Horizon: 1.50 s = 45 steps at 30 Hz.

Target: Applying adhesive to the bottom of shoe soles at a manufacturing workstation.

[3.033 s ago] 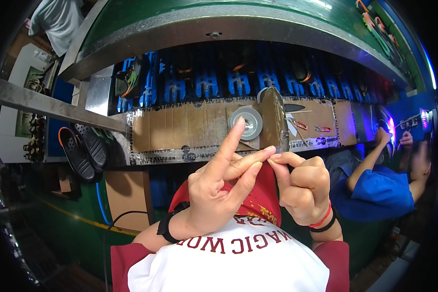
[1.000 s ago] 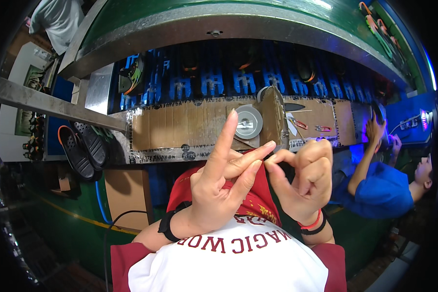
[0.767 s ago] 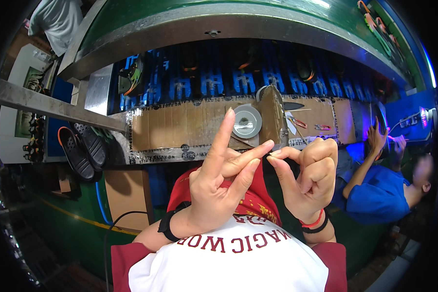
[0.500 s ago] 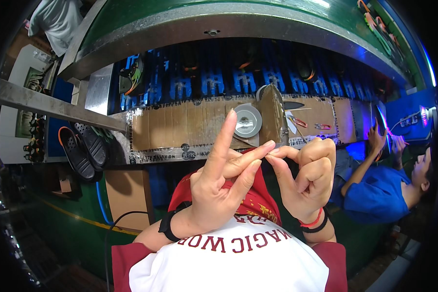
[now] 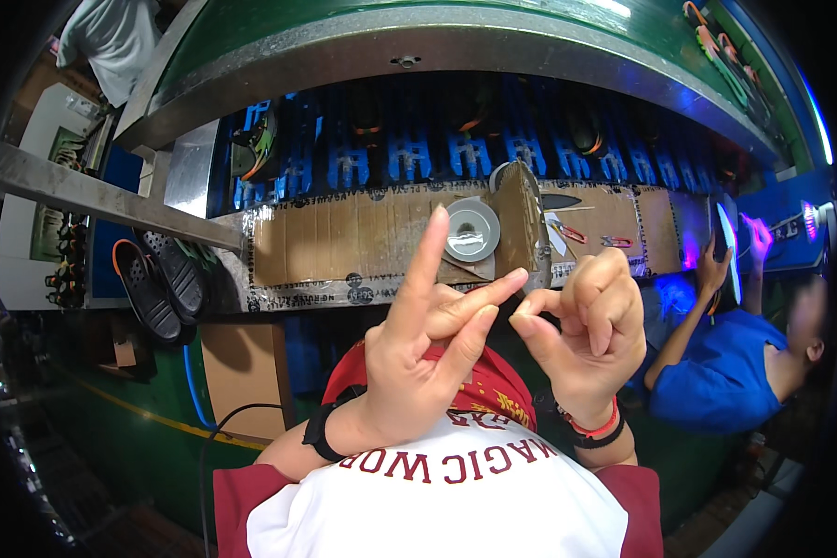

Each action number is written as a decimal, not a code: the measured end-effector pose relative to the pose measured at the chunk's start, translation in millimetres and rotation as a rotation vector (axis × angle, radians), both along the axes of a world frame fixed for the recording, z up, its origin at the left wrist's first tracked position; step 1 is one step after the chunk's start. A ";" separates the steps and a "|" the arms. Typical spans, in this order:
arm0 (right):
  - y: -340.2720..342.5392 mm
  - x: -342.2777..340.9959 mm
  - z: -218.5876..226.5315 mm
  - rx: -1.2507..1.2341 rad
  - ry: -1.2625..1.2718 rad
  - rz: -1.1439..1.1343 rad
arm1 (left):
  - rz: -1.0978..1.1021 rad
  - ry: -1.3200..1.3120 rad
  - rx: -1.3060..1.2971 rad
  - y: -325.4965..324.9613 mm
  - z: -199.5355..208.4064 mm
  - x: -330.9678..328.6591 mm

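In front of my chest, my left hand point(image 5: 414, 353) has its index finger raised and its middle finger stretched to the right, with the thumb close along it. Nothing shows in that hand. My right hand point(image 5: 588, 339) is bent into a pinch, thumb tip against index fingertip, a short gap from the left middle finger. Whatever the pinch may hold is too small to make out. Beyond my hands, a round pale bowl point(image 5: 474, 244) with a dark patch inside stands on the cardboard-covered ledge point(image 5: 316, 246).
A cardboard divider point(image 5: 521, 223) stands beside the bowl. To its right lie a dark blade point(image 5: 560, 201) and small red-handled cutters point(image 5: 616, 242). Black clogs point(image 5: 149, 293) sit at left. Blue holders point(image 5: 407, 158) line the back under a metal beam point(image 5: 456, 46). A blue-shirted co-worker point(image 5: 716, 372) is at right.
My right hand has drawn away from the left middle fingertip and its fingers have shifted. The left hand stays nearly still. The co-worker's head and hands have moved.
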State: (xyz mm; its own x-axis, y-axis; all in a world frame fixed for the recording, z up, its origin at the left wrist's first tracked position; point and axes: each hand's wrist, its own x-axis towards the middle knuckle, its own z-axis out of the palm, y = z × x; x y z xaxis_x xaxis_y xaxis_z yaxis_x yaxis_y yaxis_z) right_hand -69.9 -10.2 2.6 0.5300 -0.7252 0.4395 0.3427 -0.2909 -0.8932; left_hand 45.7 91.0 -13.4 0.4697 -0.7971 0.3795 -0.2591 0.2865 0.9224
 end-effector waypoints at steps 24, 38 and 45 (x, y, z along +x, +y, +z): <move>-2.9 -0.6 4.6 -0.404 0.154 -0.082 | -0.045 0.129 0.072 0.0 1.1 -0.6; -7.2 -1.0 0.4 -0.399 0.171 -0.128 | -0.054 0.027 0.039 -1.3 -1.0 0.9; -5.5 1.0 -4.4 -0.248 0.115 -0.101 | -0.045 -0.165 0.015 -2.9 -0.1 3.2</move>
